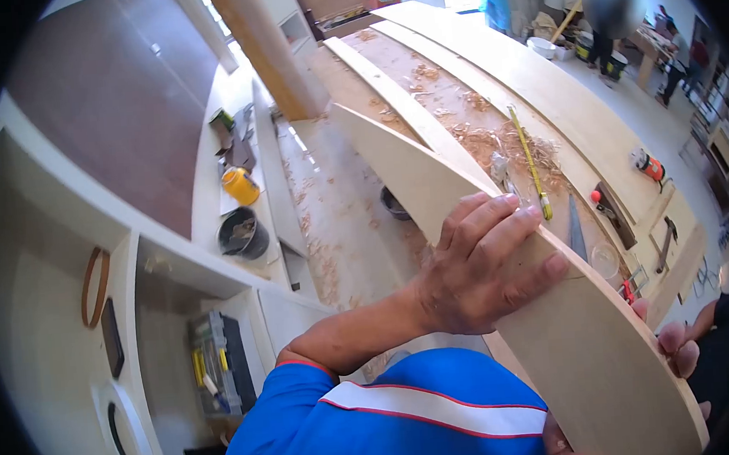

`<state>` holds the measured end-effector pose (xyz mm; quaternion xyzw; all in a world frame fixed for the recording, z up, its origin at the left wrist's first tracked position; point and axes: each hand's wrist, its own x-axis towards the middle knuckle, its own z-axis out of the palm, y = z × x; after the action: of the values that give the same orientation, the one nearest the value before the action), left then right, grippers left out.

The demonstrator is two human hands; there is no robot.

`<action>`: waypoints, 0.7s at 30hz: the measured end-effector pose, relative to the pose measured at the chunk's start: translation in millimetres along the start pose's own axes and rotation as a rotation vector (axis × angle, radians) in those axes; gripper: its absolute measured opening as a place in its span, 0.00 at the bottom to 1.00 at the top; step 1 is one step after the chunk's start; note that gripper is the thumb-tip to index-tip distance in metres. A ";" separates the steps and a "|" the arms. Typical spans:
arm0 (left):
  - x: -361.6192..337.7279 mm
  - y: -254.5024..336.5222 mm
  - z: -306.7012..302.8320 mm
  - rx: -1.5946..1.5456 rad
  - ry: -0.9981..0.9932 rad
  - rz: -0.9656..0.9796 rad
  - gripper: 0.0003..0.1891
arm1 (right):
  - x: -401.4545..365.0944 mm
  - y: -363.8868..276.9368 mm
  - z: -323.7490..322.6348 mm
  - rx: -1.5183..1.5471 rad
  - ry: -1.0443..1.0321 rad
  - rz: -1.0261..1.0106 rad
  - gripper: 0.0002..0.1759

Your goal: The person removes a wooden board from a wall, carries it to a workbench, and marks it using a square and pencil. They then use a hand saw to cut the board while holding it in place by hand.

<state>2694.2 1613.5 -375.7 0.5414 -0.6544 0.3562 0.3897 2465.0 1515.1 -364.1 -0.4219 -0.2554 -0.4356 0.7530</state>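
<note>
- Left hand: closed over edge of curved board, center to lower right.
- Right hand: mostly hidden, fingers around board edge, lower right.
- Yellow container, left: writing too small to read.

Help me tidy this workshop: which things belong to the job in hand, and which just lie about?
Job in hand:
- curved wooden board, held
- probably hand plane, tape measure, claw hammer

Apparently lying about:
- yellow bottle
- black bucket
- organizer case

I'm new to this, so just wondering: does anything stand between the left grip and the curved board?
Nothing visible does: the left grip rests directly on the face of the curved board, its fingertips at the edge.
</note>
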 end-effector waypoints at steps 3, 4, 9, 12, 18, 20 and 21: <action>6.4 -29.9 -3.1 -0.200 -0.067 -0.021 0.31 | 3.8 16.2 0.4 -0.074 0.046 -0.002 0.44; 4.6 -47.1 -0.8 -0.230 -0.110 0.021 0.32 | 5.2 20.8 2.0 -0.101 0.060 -0.005 0.44; -6.1 -124.6 -0.3 -0.347 -0.248 0.130 0.40 | 12.4 70.7 16.6 -0.278 0.208 -0.049 0.45; -19.3 -172.6 -4.0 -0.413 -0.416 0.127 0.44 | 8.0 106.1 29.6 -0.378 0.400 -0.125 0.46; -83.7 -264.5 16.6 -0.461 -0.719 0.195 0.46 | -44.4 170.9 49.0 -0.488 0.982 -0.451 0.46; -113.2 -281.7 26.7 -0.497 -0.820 0.212 0.47 | -72.0 198.0 44.1 -0.488 1.212 -0.509 0.47; -127.5 -289.0 31.2 -0.522 -0.880 0.213 0.47 | -86.5 209.9 39.8 -0.467 1.299 -0.458 0.44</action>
<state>2989.4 1594.6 -490.9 0.4551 -0.8746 -0.0424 0.1616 2604.8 1642.9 -495.3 -0.1636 0.2609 -0.7881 0.5329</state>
